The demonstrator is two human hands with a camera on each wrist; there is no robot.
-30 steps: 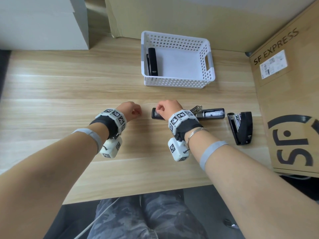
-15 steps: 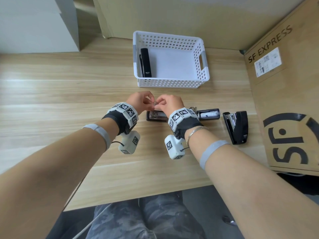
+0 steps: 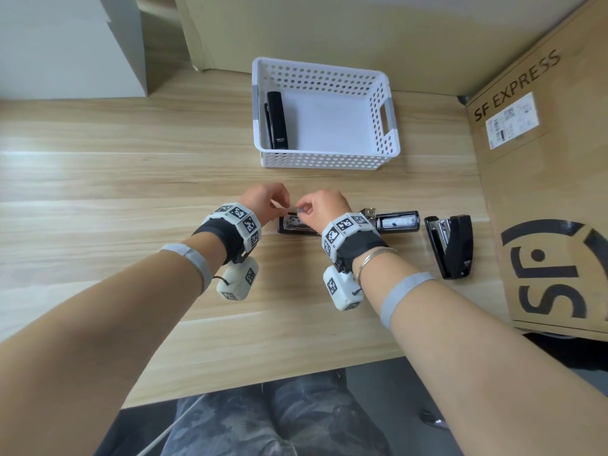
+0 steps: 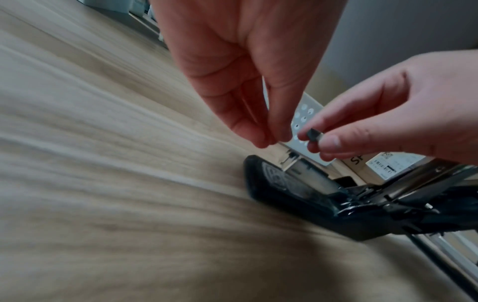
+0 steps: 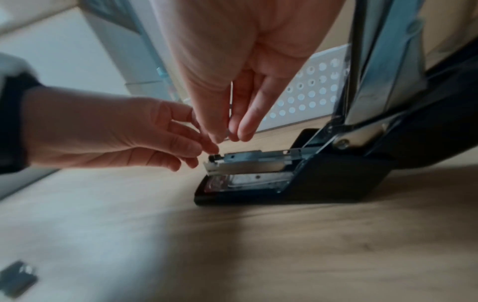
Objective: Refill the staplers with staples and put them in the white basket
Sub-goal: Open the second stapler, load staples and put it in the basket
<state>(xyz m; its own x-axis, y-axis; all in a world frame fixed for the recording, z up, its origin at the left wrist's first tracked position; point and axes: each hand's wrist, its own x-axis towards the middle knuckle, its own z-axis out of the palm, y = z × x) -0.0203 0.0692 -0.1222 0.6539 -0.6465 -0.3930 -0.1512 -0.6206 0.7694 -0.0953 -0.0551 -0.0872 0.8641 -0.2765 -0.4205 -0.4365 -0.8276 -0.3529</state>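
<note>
A black stapler (image 3: 398, 221) lies folded open flat on the wooden table, its metal channel (image 5: 248, 156) bare. Just above its front end my right hand (image 3: 304, 209) pinches a short grey staple strip (image 4: 313, 134) between thumb and finger. A little to the left, my left hand (image 3: 279, 206) has its thumb and fingertips (image 4: 269, 138) pressed together; nothing shows between them. The white basket (image 3: 329, 161) stands behind, with one shut black stapler (image 3: 277, 125) along its left wall. A third stapler (image 3: 452, 246) lies partly open on the right.
A large cardboard box (image 3: 543, 192) printed SF EXPRESS bounds the table on the right. White boxes (image 3: 65, 44) stand at the back left. A small grey flat piece (image 5: 16, 280) lies on the table near my left wrist. My knees are below the front edge.
My left hand came across from the left to meet the right above the open stapler. Both held the strip together; now the fingertips have drawn slightly apart.
</note>
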